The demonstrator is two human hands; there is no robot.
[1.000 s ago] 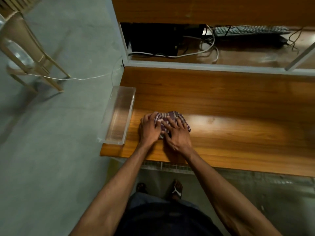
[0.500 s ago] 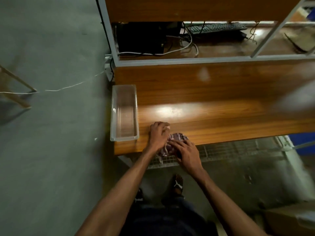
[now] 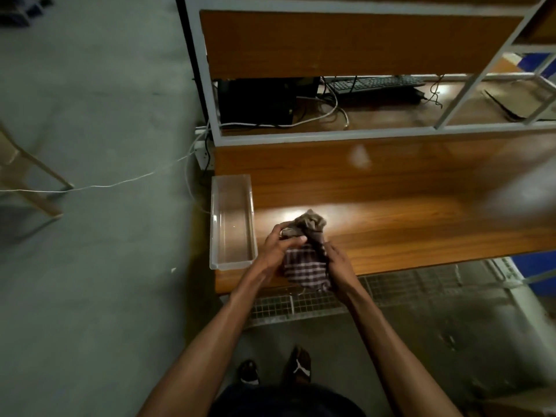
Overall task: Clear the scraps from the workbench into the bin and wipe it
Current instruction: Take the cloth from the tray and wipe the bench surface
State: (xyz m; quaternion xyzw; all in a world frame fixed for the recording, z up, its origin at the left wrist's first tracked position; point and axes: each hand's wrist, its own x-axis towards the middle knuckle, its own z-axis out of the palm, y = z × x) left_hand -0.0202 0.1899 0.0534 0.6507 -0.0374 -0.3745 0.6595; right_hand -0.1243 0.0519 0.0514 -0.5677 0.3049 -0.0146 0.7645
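Observation:
A checked purple and white cloth (image 3: 305,261) is bunched up and lifted just above the front edge of the wooden workbench (image 3: 406,212). My left hand (image 3: 278,245) grips the cloth's upper left part, with fingers curled over it. My right hand (image 3: 340,266) holds its right side from below. A clear plastic bin (image 3: 231,221) stands on the bench's left end, just left of my hands, and looks empty. No scraps show on the benchtop.
Behind the bench a lower shelf holds a black computer case (image 3: 258,100), a keyboard (image 3: 376,84) and loose cables. A white cable (image 3: 120,183) runs across the floor to a wooden chair leg (image 3: 39,173). Wire mesh (image 3: 391,290) lies under the bench front.
The cloth went from flat under both hands on the bench to the front edge, and is now gathered up and raised between both hands. The view has shifted left and back.

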